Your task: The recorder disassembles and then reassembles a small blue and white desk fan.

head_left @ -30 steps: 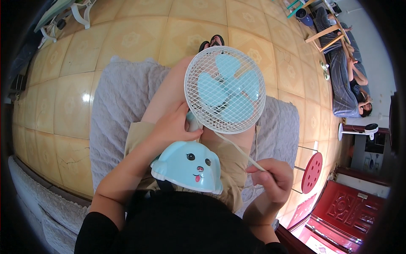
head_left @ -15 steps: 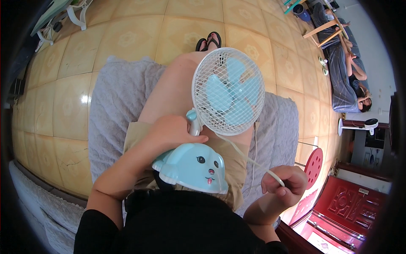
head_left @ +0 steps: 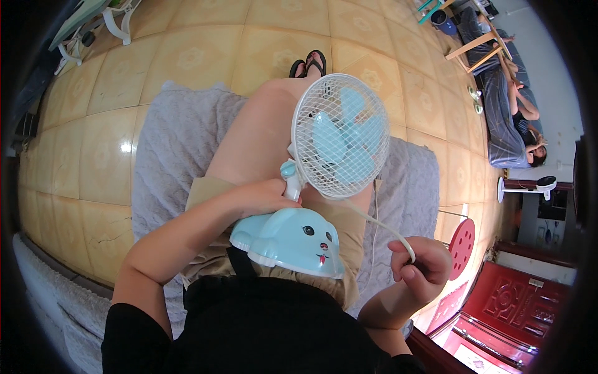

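A small desk fan lies across my lap, with a white wire cage [head_left: 341, 136] around light blue blades. Its light blue base [head_left: 289, 242] is shaped like a puppy with eyes, a nose and a tongue. My left hand [head_left: 269, 194] is wrapped round the white neck [head_left: 293, 187] between base and cage; most of its fingers are hidden. To the right of the fan, my right hand [head_left: 425, 262] is closed on the pale power cord [head_left: 389, 229], which runs back toward the fan. The cord's end is hidden in that hand.
A grey plush cover [head_left: 174, 143] lies under my legs. A red round perforated stool seat [head_left: 461, 249] stands at right. Farther off are another person on a dark sofa [head_left: 501, 134], a wooden stand [head_left: 473, 50], a white standing fan [head_left: 523, 189] and a red door [head_left: 517, 305].
The fan has shifted slightly right and its cage has turned a little, my left hand moving with it. My right hand still grips the cord, its fingers tilted slightly higher.
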The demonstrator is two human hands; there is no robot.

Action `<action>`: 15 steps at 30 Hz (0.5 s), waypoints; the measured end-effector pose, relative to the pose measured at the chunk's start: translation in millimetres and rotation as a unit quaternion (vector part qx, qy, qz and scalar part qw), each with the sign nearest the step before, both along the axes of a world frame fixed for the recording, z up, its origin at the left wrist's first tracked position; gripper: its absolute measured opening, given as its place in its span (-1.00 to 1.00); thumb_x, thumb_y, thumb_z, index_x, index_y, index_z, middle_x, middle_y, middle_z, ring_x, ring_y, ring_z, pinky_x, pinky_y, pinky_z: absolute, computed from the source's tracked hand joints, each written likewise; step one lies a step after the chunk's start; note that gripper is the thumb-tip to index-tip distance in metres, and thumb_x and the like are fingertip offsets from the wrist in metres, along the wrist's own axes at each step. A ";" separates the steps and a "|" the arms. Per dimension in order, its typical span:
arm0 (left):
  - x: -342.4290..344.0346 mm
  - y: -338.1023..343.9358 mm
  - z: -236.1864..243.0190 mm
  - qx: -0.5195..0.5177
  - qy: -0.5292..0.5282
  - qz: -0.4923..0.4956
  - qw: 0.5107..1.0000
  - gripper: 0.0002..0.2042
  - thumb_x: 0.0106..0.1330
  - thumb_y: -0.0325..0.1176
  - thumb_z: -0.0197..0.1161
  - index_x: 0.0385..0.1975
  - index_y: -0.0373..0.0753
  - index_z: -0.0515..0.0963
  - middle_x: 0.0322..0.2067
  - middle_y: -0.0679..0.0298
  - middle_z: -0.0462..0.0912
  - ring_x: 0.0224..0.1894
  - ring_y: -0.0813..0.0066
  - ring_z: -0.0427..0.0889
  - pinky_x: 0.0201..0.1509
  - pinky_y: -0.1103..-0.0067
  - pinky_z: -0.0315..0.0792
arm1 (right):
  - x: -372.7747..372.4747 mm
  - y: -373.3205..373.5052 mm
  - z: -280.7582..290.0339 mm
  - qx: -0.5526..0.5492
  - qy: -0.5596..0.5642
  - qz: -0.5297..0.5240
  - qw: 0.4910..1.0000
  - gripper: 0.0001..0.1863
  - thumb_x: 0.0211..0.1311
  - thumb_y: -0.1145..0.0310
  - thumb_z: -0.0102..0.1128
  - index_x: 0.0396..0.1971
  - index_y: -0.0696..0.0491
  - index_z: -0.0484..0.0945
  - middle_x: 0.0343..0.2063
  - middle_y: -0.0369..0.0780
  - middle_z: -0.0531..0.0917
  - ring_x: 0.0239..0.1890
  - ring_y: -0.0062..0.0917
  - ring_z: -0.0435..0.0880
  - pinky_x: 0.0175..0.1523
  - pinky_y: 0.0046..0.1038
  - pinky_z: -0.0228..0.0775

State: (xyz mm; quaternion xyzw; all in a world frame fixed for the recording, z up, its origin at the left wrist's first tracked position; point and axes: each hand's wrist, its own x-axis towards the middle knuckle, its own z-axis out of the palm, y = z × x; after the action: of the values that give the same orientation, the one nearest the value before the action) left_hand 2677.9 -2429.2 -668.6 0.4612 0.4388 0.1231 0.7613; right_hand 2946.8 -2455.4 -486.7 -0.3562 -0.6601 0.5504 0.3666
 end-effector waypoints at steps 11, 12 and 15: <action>-3.8 -11.0 3.2 0.133 -0.032 0.068 0.988 -0.72 0.20 -0.24 0.28 -0.25 -0.31 0.47 -0.30 0.20 0.60 -0.22 0.46 0.58 -0.13 0.50 0.45 | 10.2 -0.8 48.3 0.198 -0.163 0.024 0.966 -0.64 -0.24 0.67 0.16 -0.31 0.31 0.67 -0.71 -0.20 0.57 -0.70 -0.59 0.53 -0.59 -0.62 0.27; 0.1 -4.0 4.4 0.162 -0.028 0.057 0.985 -0.73 0.19 -0.25 0.28 -0.27 -0.31 0.48 -0.32 0.20 0.60 -0.24 0.46 0.58 -0.14 0.49 0.45 | 6.2 -1.8 61.6 0.204 -0.171 0.012 0.964 -0.64 -0.24 0.67 0.16 -0.31 0.31 0.67 -0.71 -0.20 0.57 -0.70 -0.59 0.53 -0.59 -0.62 0.27; -14.2 -0.8 22.3 0.226 -0.008 0.036 0.974 -0.73 0.15 -0.26 0.29 -0.31 -0.34 0.49 -0.38 0.14 0.62 -0.30 0.37 0.60 -0.16 0.45 0.47 | -26.8 6.5 86.4 0.359 -0.270 -0.019 0.893 -0.64 -0.29 0.57 0.30 -0.32 0.19 0.70 -0.73 -0.27 0.51 -0.73 -0.58 0.45 -0.63 -0.55 0.18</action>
State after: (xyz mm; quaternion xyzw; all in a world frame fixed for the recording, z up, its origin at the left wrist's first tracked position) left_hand 2663.7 -2430.1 -646.3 0.6039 0.4097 0.2501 0.6363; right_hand 2920.0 -2448.9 -400.3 -0.3477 -0.8797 0.1508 0.2872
